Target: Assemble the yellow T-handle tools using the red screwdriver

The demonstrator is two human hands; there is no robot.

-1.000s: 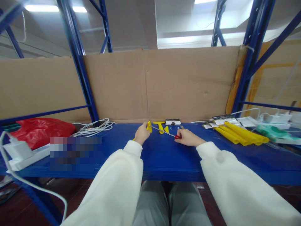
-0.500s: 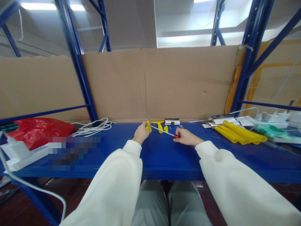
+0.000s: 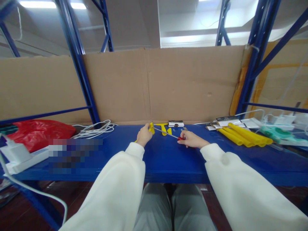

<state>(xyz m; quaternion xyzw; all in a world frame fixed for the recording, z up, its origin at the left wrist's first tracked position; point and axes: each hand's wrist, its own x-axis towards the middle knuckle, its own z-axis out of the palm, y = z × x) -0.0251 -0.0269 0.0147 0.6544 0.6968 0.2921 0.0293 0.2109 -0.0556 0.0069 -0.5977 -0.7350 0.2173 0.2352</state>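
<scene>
My left hand (image 3: pixel 144 135) is closed around a yellow plastic part (image 3: pixel 151 128), whose head shows beyond the fingers while the rest is mostly hidden. A screwdriver (image 3: pixel 168 134) with a long metal shaft and a red handle is gripped at the handle by my right hand (image 3: pixel 192 140). Its shaft slants left, and the tip meets the yellow part or lies right beside it; I cannot tell which. Just behind the shaft lie a T-shaped yellow piece (image 3: pixel 164 129) and a small yellow piece (image 3: pixel 169 131). Tiny bits, too small to name, lie near them.
A small black-and-white box (image 3: pixel 176 123) stands by the cardboard wall (image 3: pixel 192 86). To the right are several yellow tubes (image 3: pixel 244 136), packets and a green item (image 3: pixel 284 134). A white cable coil (image 3: pixel 98 130), red bag (image 3: pixel 43 133) and power strip (image 3: pixel 29 162) sit left on the blue table (image 3: pixel 173 163).
Both hands stay nearly in place with the screwdriver and the yellow part. The fingers of my right hand have shifted slightly on the red handle.
</scene>
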